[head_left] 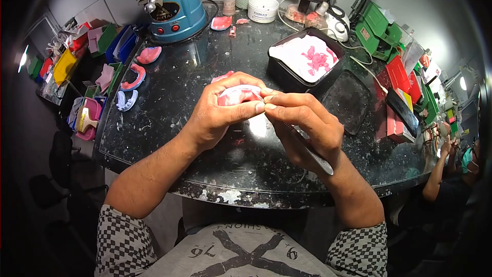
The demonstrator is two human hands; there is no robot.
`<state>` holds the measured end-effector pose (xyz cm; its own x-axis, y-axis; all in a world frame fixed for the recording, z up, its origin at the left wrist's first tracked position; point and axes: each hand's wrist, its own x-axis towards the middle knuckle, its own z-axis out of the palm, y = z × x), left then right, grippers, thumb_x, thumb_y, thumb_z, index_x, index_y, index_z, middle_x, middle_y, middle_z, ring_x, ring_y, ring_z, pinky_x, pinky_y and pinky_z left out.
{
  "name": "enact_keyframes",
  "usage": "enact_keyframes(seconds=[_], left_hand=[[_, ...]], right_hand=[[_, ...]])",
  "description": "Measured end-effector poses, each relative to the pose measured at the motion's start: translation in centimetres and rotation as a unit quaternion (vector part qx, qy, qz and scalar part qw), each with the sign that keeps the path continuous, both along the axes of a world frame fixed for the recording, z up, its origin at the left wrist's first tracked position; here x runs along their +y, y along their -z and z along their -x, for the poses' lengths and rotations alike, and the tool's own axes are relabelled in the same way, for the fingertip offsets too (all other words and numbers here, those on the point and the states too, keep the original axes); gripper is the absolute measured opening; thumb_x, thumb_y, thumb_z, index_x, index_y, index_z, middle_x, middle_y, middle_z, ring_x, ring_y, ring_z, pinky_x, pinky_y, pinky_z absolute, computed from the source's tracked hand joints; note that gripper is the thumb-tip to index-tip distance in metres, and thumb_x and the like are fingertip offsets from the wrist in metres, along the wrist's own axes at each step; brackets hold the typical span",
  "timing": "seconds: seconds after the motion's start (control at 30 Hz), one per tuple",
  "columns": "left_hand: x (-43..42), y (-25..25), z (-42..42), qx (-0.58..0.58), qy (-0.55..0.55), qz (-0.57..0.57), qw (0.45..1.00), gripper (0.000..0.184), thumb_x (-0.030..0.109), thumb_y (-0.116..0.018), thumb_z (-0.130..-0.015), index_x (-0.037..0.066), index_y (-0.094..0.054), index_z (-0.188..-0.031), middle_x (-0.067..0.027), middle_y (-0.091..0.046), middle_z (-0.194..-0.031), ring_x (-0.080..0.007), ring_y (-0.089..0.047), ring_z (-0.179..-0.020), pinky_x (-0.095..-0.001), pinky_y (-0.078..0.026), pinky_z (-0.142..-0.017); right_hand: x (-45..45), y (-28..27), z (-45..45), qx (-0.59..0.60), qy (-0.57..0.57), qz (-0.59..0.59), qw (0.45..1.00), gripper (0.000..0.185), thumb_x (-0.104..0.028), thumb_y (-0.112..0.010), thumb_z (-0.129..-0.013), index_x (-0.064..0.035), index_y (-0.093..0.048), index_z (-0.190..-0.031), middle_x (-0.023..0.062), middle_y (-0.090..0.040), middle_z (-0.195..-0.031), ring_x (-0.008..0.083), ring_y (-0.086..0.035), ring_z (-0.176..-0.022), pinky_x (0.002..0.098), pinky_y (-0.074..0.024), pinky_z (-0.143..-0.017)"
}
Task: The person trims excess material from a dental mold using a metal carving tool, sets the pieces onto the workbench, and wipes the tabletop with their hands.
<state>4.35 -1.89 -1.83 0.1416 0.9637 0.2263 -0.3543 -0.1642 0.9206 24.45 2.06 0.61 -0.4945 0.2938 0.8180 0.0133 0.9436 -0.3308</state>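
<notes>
Near the middle of the view, my left hand [218, 107] is wrapped round a pink and white dental piece [238, 95], with the thumb along its near side. My right hand [307, 123] pinches a thin metal tool [311, 155] whose wide, flat end points down toward me. Its tip meets the right edge of the dental piece, where the fingertips of both hands come together. The exact contact point is hidden by the fingers. Behind my left hand, another bit of pink material [223, 77] lies on the dark table [205, 166].
Pink and white dental pieces [134, 78] lie at the left. A blue machine [179, 13] stands behind them. A black box [292, 78] holds white and pink material; its dark lid [344, 100] lies beside it. Coloured bins [379, 28] and another person [448, 184] are at the right.
</notes>
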Motion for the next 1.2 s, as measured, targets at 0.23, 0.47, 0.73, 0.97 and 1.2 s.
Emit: enact_keyframes(seconds=[0.23, 0.47, 0.73, 0.97, 1.2], left_hand=[[0.0, 0.4, 0.1, -0.035, 0.005, 0.001, 0.999, 0.033, 0.008, -0.078, -0.087, -0.001, -0.065, -0.116, -0.0061, -0.066, -0.109, -0.0121, -0.064, -0.102, -0.0263, -0.050, -0.092], [0.1, 0.6, 0.2, -0.063, 0.026, 0.015, 0.998, 0.034, 0.011, -0.077, -0.087, 0.000, -0.064, -0.116, -0.0049, -0.066, -0.107, -0.0115, -0.064, -0.099, -0.0261, -0.050, -0.091], [0.9, 0.5, 1.2, -0.102, 0.105, 0.008, 0.989, 0.041, 0.028, -0.055, -0.102, -0.003, -0.059, -0.128, -0.0069, -0.066, -0.108, -0.0107, -0.061, -0.098, -0.0270, -0.048, -0.092], [0.0, -0.7, 0.2, -0.053, 0.028, 0.000, 0.998, 0.042, 0.028, -0.052, -0.103, -0.006, -0.057, -0.126, -0.0115, -0.066, -0.109, -0.0184, -0.066, -0.103, -0.0387, -0.054, -0.098], [0.1, 0.1, 0.6, 0.098, -0.014, -0.063, 0.993, 0.043, 0.032, -0.064, -0.095, -0.001, -0.057, -0.122, -0.0081, -0.062, -0.110, -0.0129, -0.060, -0.097, -0.0292, -0.051, -0.086]], right_hand=[[0.0, 0.0, 0.0, 0.004, -0.007, 0.006, 1.000, 0.023, 0.014, -0.074, -0.081, 0.0014, -0.071, -0.099, 0.0180, -0.072, -0.105, 0.0276, -0.075, -0.101, 0.0338, -0.0615, -0.086], [0.5, 0.6, 0.1, 0.009, -0.014, -0.022, 1.000, 0.029, 0.012, -0.075, -0.076, 0.0007, -0.069, -0.102, 0.0151, -0.072, -0.105, 0.0275, -0.074, -0.099, 0.0349, -0.0620, -0.084], [1.5, 1.4, -0.2, 0.134, -0.048, 0.043, 0.989, 0.027, 0.011, -0.075, -0.081, -0.0004, -0.070, -0.105, 0.0174, -0.072, -0.105, 0.0254, -0.073, -0.094, 0.0327, -0.0583, -0.083], [1.1, 1.1, 0.0, 0.073, -0.006, 0.038, 0.997, 0.029, 0.010, -0.076, -0.080, -0.0015, -0.070, -0.106, 0.0151, -0.073, -0.106, 0.0240, -0.074, -0.095, 0.0329, -0.0596, -0.083], [1.1, 1.1, 0.0, 0.042, -0.020, 0.005, 0.999, 0.029, 0.010, -0.076, -0.079, -0.0022, -0.073, -0.105, 0.0137, -0.074, -0.108, 0.0259, -0.075, -0.100, 0.0329, -0.0610, -0.085]])
